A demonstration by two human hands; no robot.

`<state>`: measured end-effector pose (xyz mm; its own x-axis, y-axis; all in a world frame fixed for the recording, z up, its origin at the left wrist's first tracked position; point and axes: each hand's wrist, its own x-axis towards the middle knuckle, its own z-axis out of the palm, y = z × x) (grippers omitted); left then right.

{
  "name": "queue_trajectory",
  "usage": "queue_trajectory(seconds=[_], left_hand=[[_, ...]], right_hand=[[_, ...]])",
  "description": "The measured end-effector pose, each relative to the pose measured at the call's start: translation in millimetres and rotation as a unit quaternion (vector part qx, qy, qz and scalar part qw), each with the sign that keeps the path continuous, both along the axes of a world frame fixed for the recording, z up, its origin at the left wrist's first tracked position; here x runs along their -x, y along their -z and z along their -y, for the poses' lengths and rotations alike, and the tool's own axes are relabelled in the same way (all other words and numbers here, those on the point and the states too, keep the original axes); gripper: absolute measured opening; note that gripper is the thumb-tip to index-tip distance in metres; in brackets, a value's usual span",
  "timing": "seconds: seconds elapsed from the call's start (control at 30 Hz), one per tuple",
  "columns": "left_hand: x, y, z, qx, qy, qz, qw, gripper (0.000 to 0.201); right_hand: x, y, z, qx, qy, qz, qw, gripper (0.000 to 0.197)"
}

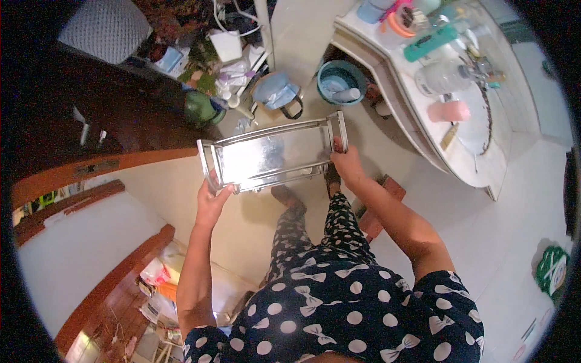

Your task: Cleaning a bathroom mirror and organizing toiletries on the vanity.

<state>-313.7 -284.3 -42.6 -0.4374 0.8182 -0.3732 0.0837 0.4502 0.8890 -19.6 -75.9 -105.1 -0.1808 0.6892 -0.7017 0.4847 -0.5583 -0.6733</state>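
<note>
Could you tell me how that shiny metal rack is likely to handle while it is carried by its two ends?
The metal rack looks like rigid steel, so it should stay stiff rather than sag. Its polished surface may be slippery. The left hand and right hand grip opposite ends, suggesting it is awkwardly long but probably fairly light.

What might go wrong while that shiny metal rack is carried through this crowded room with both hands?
1. The metal rack is held only at its two ends by the left hand and right hand, so it might tilt or slip.
2. It hides the floor ahead, where a teal basin and a blue bag sit, so tripping seems possible.
3. Its right end could knock bottles off the crowded white counter.
</note>
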Motion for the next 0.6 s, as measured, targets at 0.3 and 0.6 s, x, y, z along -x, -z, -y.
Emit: queue_trajectory(seconds=[0.3, 0.6], left_hand=[[-45.5, -86.2, -26.4, -0.056, 0.010, -0.006, 0.998, 0.052], [-113.4, -158.8, -47.0, -0.077, 0.017, -0.020, 0.997, 0.051]], right_hand=[[-60.1, -146.8, -16.7, -0.081, -0.021, 0.036, 0.996, 0.036], [-148.9, -231.9, -13.6, -0.151, -0.021, -0.063, 0.986, 0.041]])
